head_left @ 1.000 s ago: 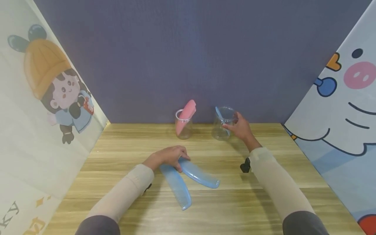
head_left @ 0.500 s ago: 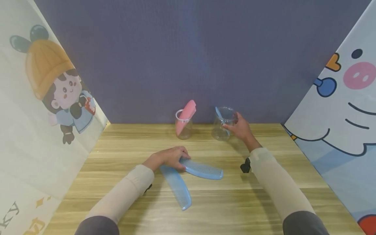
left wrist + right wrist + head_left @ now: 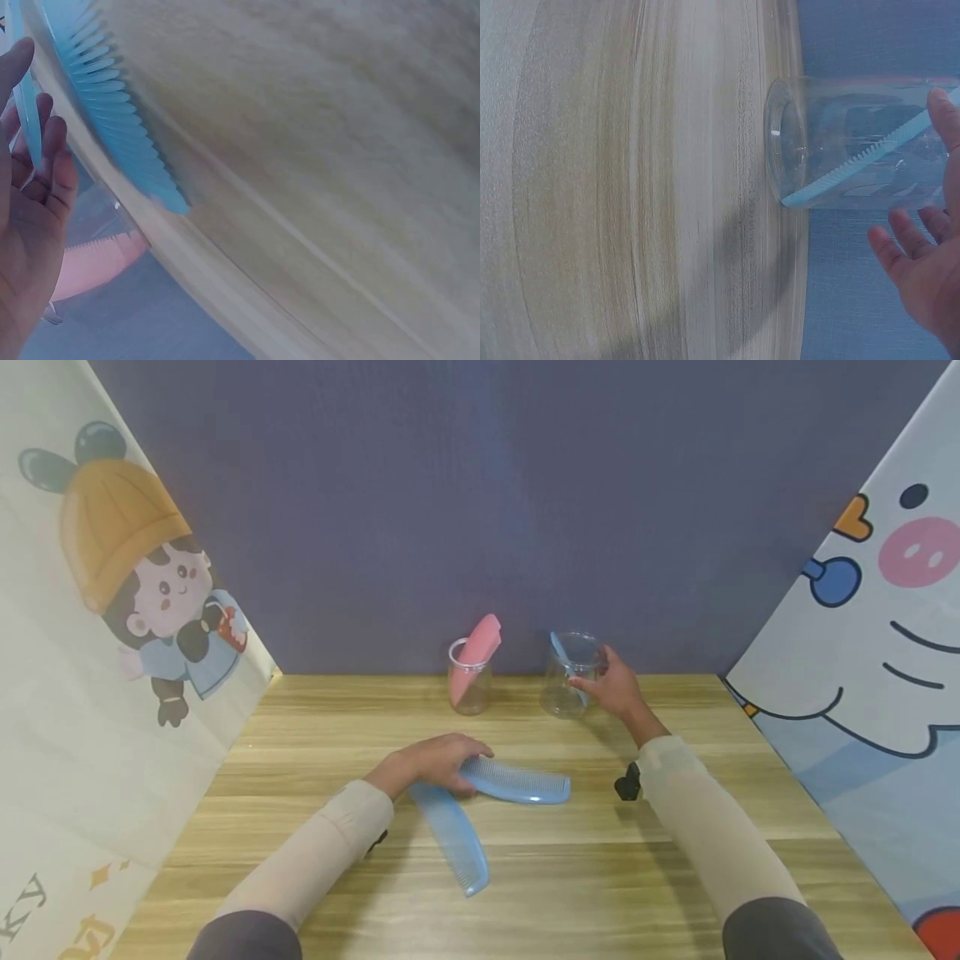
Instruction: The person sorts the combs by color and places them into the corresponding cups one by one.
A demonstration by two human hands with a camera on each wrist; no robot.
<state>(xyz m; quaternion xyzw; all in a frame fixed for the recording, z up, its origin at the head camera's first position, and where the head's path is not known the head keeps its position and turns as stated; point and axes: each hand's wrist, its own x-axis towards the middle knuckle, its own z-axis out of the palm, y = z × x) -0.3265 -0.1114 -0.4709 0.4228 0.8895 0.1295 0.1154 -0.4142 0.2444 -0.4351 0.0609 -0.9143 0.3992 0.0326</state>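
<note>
My left hand (image 3: pixel 431 760) pinches one end of a blue comb (image 3: pixel 525 786) between thumb and fingers. The comb points right, teeth facing the back wall. In the left wrist view this comb (image 3: pixel 28 120) appears nearly edge-on. Beneath and beside that hand, a second blue comb (image 3: pixel 453 839) lies on the table. At the back, my right hand (image 3: pixel 617 687) holds a clear jar (image 3: pixel 557 700) near its rim, thumb in front and fingers at the far side. Another blue comb (image 3: pixel 855 163) leans diagonally inside this jar, its upper end above the rim.
To the left of that jar stands a second clear jar (image 3: pixel 477 697) with a pink comb (image 3: pixel 480 642) sticking out. Both are near the dark back wall (image 3: pixel 375 527). Printed side panels (image 3: pixel 862 635) flank the wooden table (image 3: pixel 600 893).
The comb in my left hand has swung toward the back wall, its free end rising from front right to nearly straight right. The right hand stays at the jar, and the other comb lies still.
</note>
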